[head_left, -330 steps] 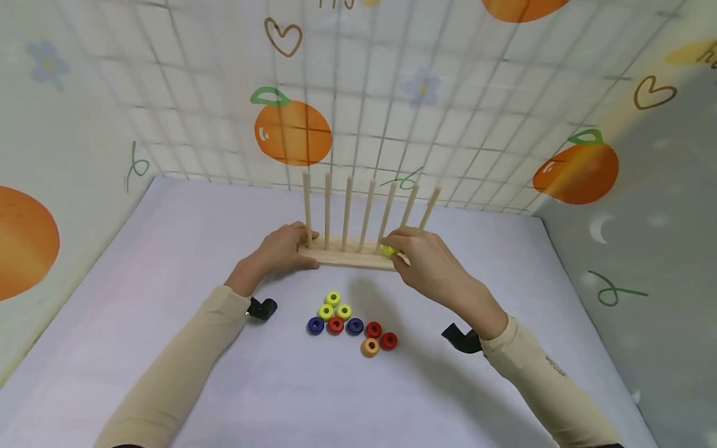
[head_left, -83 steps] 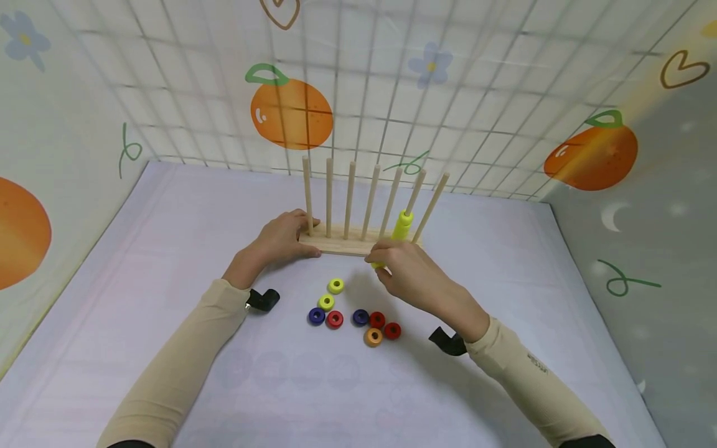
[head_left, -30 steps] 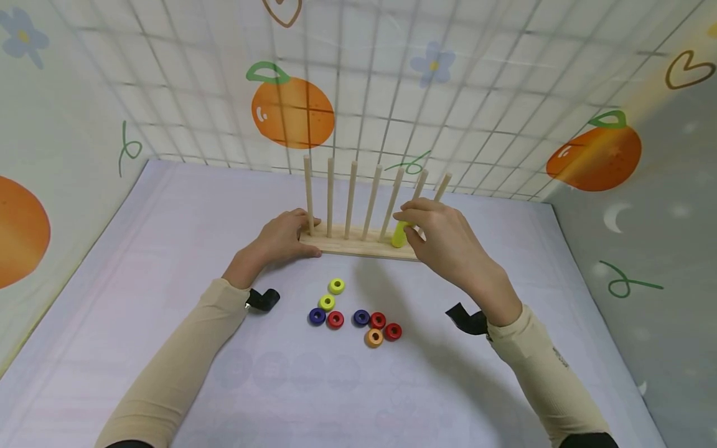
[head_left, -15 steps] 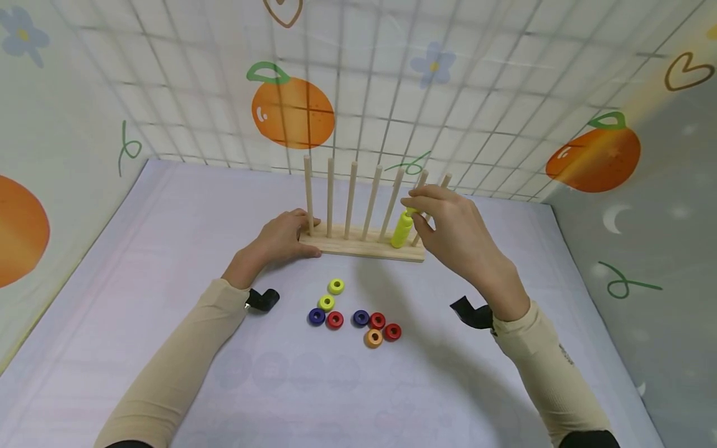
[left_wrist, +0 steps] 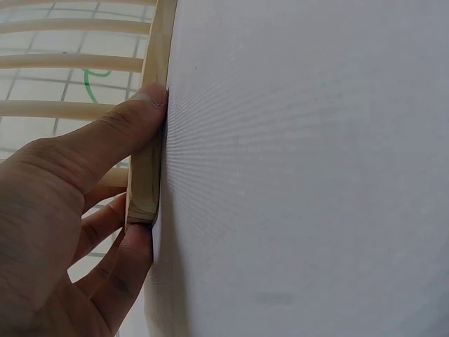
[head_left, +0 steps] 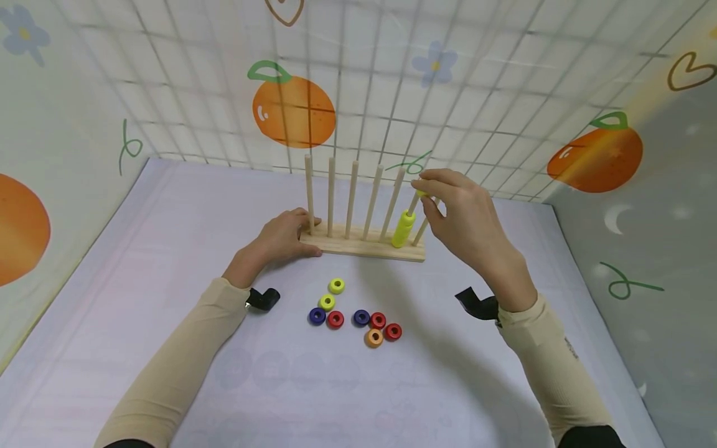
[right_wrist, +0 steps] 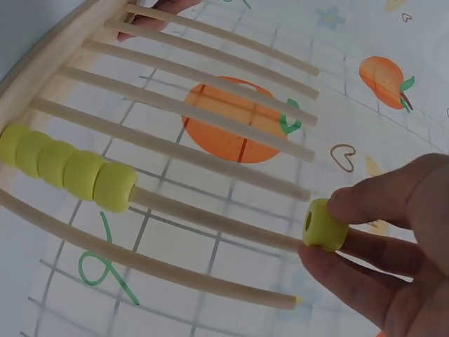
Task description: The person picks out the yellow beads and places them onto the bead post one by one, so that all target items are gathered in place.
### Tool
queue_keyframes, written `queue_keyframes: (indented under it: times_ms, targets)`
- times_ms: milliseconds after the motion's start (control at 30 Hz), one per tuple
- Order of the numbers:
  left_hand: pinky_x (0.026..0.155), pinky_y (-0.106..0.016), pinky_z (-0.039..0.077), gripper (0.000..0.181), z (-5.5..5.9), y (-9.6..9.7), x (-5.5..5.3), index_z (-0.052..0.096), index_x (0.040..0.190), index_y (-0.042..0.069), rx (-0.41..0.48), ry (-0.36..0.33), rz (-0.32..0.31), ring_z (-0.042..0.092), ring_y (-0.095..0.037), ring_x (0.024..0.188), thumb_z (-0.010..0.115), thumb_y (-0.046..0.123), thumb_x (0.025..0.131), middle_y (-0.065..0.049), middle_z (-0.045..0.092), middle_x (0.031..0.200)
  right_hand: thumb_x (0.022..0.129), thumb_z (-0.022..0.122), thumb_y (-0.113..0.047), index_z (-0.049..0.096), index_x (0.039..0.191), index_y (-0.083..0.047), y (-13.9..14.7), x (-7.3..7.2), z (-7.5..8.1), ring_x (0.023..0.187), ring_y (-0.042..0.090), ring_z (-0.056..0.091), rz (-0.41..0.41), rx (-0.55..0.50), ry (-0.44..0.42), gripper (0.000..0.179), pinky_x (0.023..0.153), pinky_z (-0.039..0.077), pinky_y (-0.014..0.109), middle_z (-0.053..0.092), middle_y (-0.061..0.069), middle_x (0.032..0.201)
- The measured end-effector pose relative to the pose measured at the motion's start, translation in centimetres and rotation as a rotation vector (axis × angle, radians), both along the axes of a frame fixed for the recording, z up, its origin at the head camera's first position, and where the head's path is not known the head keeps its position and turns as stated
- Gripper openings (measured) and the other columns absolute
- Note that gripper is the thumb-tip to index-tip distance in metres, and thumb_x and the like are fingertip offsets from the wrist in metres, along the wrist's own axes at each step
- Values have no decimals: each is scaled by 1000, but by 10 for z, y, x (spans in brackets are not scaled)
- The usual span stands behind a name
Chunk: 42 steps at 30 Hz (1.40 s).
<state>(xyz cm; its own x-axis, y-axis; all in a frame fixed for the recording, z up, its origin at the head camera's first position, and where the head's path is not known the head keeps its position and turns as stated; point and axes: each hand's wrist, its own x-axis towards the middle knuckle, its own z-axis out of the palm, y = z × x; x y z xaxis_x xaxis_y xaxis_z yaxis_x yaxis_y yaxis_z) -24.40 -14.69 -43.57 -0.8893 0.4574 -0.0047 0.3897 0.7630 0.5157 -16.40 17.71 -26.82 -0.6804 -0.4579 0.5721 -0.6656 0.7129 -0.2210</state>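
Note:
A wooden peg rack (head_left: 358, 247) with a row of upright pegs stands toward the back of the table. My left hand (head_left: 282, 235) grips its left end, thumb along the front and fingers curled at the end and behind, as the left wrist view shows. Several yellow beads (right_wrist: 66, 165) are stacked at the bottom of the second peg from the right. Between thumb and fingers, my right hand (head_left: 462, 211) pinches one more yellow bead (right_wrist: 324, 228) at that peg's tip. Whether the tip is inside its hole I cannot tell.
In front of the rack lie loose beads: two yellow beads (head_left: 327, 308), two blue beads (head_left: 317, 322), several red beads (head_left: 393, 338) and an orange bead (head_left: 373, 345). A patterned cloth wall (head_left: 196, 112) rises closely behind the rack.
Since 11 seconds ago, one loose yellow bead has left the table. The right hand carried a bead from the rack's front to the stack, then up toward the peg's tip. The left hand keeps its grip.

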Motion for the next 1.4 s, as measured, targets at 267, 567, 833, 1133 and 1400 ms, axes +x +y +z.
queue_keyframes:
  times_ms: [267, 567, 833, 1133, 1400]
  targets:
    - [85, -43, 44, 73, 0, -1, 1, 61, 138, 7, 7, -4, 4, 52, -26, 106, 86, 41, 78, -10, 58, 130, 86, 68, 10, 73, 114, 4, 2, -8, 3, 95, 32, 67, 1, -25, 51, 29, 68, 53, 41, 67, 18, 121]
    - [95, -46, 44, 74, 0, 0, 1, 61, 138, 6, 5, 1, -2, 53, -29, 116, 86, 40, 78, -11, 58, 132, 86, 67, 13, 73, 113, 5, 4, -20, 2, 94, 33, 66, -4, -62, 74, 29, 73, 51, 42, 67, 19, 119]
    - [89, -44, 45, 74, 1, 1, 2, 61, 138, 6, 2, 3, 0, 54, -27, 110, 86, 41, 77, -11, 58, 130, 87, 65, 13, 74, 113, 3, 5, -29, -3, 102, 33, 66, -10, -68, 38, 29, 73, 51, 42, 67, 17, 122]
    - [82, -40, 43, 74, 0, 1, 2, 61, 138, 7, 0, 3, -2, 52, -25, 102, 86, 42, 78, -10, 59, 130, 89, 65, 9, 72, 118, 1, 3, -26, -6, 113, 37, 61, -22, -48, 8, 31, 79, 51, 47, 65, 18, 127]
    - [83, -43, 44, 74, 2, 0, 2, 62, 136, 6, 6, 29, -12, 53, -27, 105, 87, 41, 76, -11, 59, 131, 87, 68, 7, 72, 116, 3, -1, -13, -5, 108, 36, 63, 21, -34, 71, 29, 73, 53, 44, 65, 19, 125]
